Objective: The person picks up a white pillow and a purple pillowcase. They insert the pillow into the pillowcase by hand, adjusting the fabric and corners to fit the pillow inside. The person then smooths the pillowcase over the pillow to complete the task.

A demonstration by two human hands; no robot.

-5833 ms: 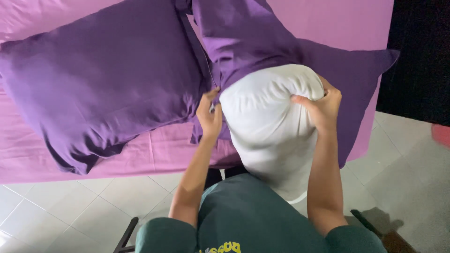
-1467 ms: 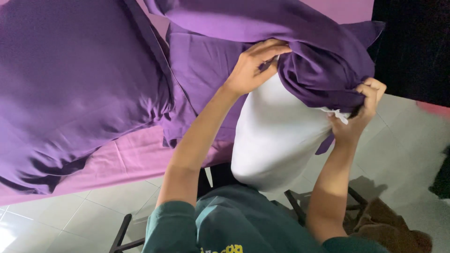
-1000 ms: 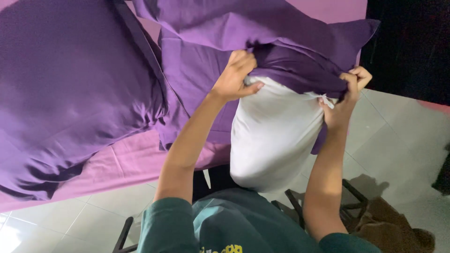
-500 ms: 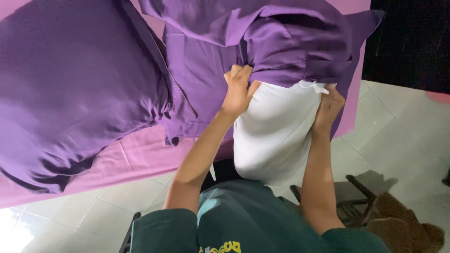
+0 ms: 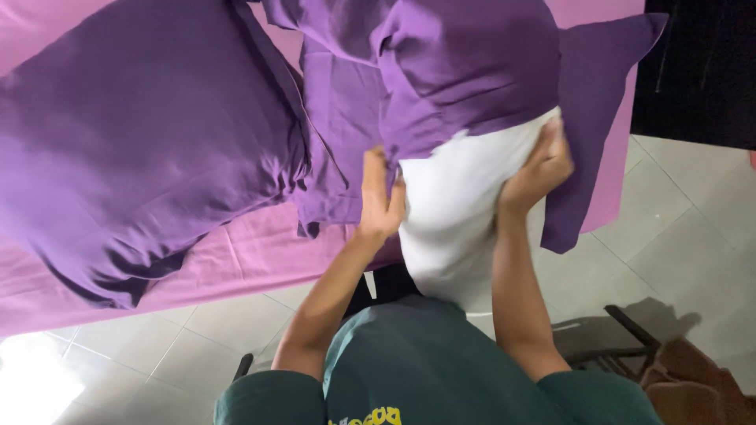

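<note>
**Purple Case Half Over a White Pillow**

While the white pillow [image 5: 453,212] stands on end against the edge of the bed [image 5: 236,260], about half of it is covered by the purple pillowcase [image 5: 465,79], whose open hem is bunched across its middle. To do this step well, I judge, both sides of the hem should be worked down evenly, so the fabric does not twist or snag on the stuffing, with the pillow braced against the body.

The left hand [image 5: 380,201] lies against the pillow's left side at the hem, fingers curled and closed on the purple fabric's edge. The right hand [image 5: 539,169] presses the pillow's right side just under the hem, fingers partly curled; whether it pinches fabric or only pillow, I cannot tell. A second, fully cased purple pillow [image 5: 142,142] lies on the pink sheet to the left.
</note>
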